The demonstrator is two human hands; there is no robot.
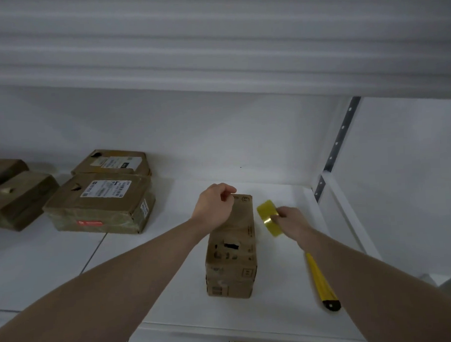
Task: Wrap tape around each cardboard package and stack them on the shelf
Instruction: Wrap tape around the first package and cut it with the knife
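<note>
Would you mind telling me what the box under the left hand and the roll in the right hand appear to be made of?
The box looks like matte brown cardboard, scuffed, with printed marks. The roll looks like glossy, translucent yellowish plastic tape, judging by its bright glint.

I stand in a storeroom or parcel-packing area. White metal shelving [251, 322] with a perforated upright [339, 142] surrounds me. Taped cardboard parcels with shipping labels [99, 202] lie on the white tiled floor [42, 256].
</note>
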